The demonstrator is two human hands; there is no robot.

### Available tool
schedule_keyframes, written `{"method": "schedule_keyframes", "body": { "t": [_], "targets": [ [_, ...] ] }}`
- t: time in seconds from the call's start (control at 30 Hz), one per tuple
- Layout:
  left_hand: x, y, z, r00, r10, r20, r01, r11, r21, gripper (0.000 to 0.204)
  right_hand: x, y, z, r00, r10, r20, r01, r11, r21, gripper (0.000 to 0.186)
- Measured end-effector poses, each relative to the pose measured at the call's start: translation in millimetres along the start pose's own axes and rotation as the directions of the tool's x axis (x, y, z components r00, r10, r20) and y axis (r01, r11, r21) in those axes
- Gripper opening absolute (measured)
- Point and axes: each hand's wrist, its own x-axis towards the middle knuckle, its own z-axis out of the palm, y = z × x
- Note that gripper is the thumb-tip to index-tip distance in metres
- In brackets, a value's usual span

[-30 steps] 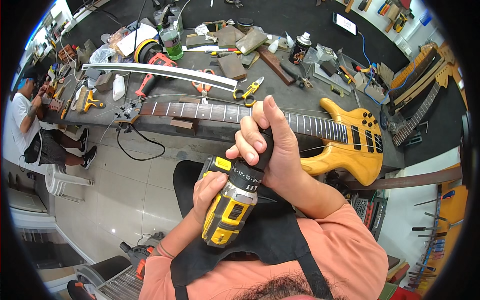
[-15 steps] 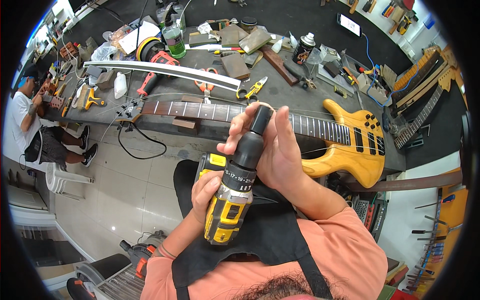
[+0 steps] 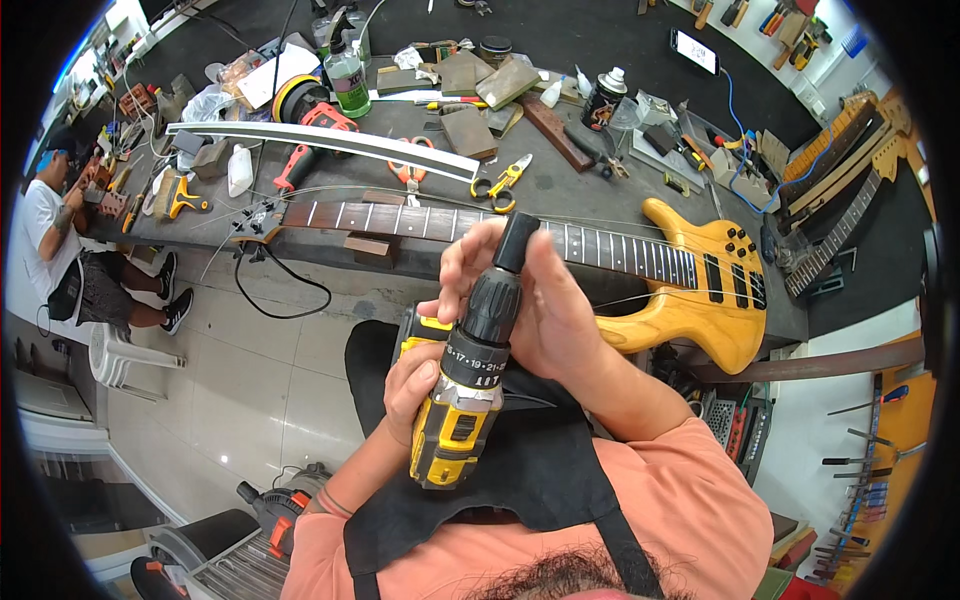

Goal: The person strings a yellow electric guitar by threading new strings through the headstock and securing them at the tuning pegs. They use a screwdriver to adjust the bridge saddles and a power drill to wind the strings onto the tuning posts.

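Pointed away from my body is a yellow-and-black cordless drill [image 3: 450,435], a short black cylindrical piece [image 3: 516,241] at its nose. My left hand [image 3: 408,395] grips the drill's body from the left. My right hand [image 3: 552,315] is loosely curled round the black chuck [image 3: 490,305] and cylinder, thumb on the right, fingertips on the left; whether every finger touches cannot be told. Behind them a natural-wood electric bass [image 3: 725,330] lies along the bench edge, its loose strings trailing, the neck over a wooden block [image 3: 368,246].
The grey bench [image 3: 600,205] holds scissors [image 3: 410,170], a red power polisher [image 3: 320,120], a spray can [image 3: 605,100], bottles and several blocks. A co-worker [image 3: 50,230] sits at the left. A spare guitar neck [image 3: 840,225] leans at right, beside a tool rack [image 3: 890,450]. A white stool [image 3: 120,355] stands lower left.
My right hand has loosened from its tight hold over the chuck and moved slightly down, exposing the black cylinder and chuck. My left hand stays on the drill.
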Motion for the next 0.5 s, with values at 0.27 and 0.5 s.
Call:
{"method": "schedule_keyframes", "body": {
  "t": [0.27, 0.5],
  "targets": [
    [-1, -10, 1, 0.996, 0.069, -0.05, -0.057, 0.974, 0.217, 0.055, 2, 2, 4, 0.993, -0.116, 0.031, 0.114, 0.991, 0.066, 0.029],
    [-1, -17, -6, 0.999, 0.039, 0.031, -0.039, 0.999, -0.023, 0.044, 4, 3, 16, 0.992, -0.109, -0.071, 0.116, 0.988, 0.101, 0.025]
  ]
}}
